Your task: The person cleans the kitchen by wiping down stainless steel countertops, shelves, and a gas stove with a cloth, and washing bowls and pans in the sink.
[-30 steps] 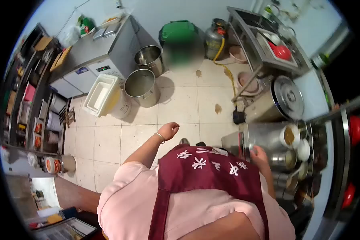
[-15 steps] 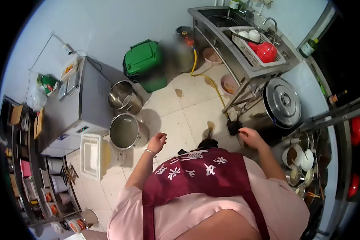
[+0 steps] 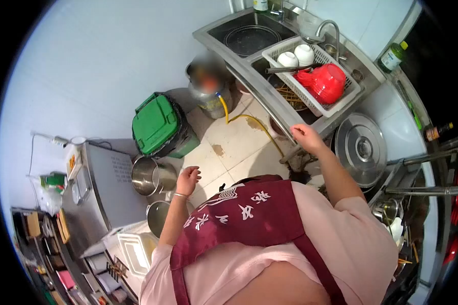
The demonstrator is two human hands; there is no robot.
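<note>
1. Two steel pots, one (image 3: 166,179) by the green bin (image 3: 160,122) and one (image 3: 159,216) nearer the person, stand on the floor, maybe because they are big and heavy. A white tub (image 3: 132,254) is close to them.
2. The bin's lid is down, perhaps to keep smells in. A black bag hangs over its edge, likely to keep it clean.
3. The left hand (image 3: 189,180) is up in the air, half open with bent fingers. It looks like it has nothing in it. The pots are the nearest things to it.
4. A gas tank (image 3: 211,105) is by the wall, with a yellow hose (image 3: 259,123) running low along the floor, maybe to be out of the way.
5. The right hand (image 3: 306,138) is loosely curled, half open, with nothing to be seen in it. It is just beside the sink (image 3: 234,63); I cannot tell if they touch.
6. A white basket (image 3: 308,96) sits across the sink, holding white bowls (image 3: 304,55) and red bowls (image 3: 328,84), probably so drips fall down.
7. A big round lid (image 3: 359,147) is right of that hand.
8. Half a second ago, the right hand was near the dark thing on the floor. Now it is by the sink, and the view has turned that way.
</note>
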